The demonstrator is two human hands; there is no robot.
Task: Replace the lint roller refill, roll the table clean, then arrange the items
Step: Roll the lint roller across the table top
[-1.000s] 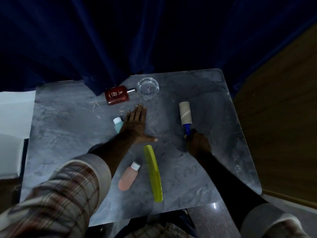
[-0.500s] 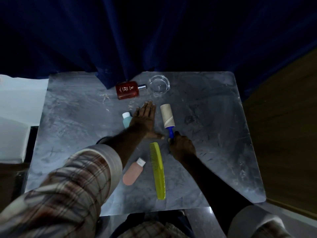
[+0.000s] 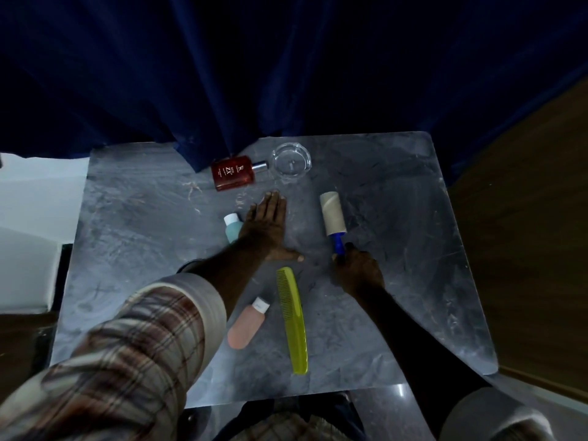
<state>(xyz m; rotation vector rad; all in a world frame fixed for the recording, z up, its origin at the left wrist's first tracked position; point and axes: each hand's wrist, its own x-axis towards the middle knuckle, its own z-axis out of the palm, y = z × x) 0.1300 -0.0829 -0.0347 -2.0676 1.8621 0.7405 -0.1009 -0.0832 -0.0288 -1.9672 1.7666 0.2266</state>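
My right hand (image 3: 358,272) grips the blue handle of the lint roller (image 3: 332,214), whose beige roll lies on the grey marble table (image 3: 133,249), pointing away from me. My left hand (image 3: 265,226) rests flat on the table, palm down and fingers together, thumb stretched toward the roller. A small teal bottle (image 3: 231,226) lies against its left side. A yellow-green comb (image 3: 294,319) and a pink tube (image 3: 247,326) lie near the front edge. Lint scraps (image 3: 192,189) sit at the back left.
A red perfume bottle (image 3: 234,173) lies flat at the back, with a clear glass dish (image 3: 292,159) to its right. A dark blue curtain (image 3: 286,74) hangs over the table's far edge. Wooden floor (image 3: 525,218) runs along the right.
The roller swept left to just beside my left hand, then back right to where it is now. My left hand has stayed flat in place.
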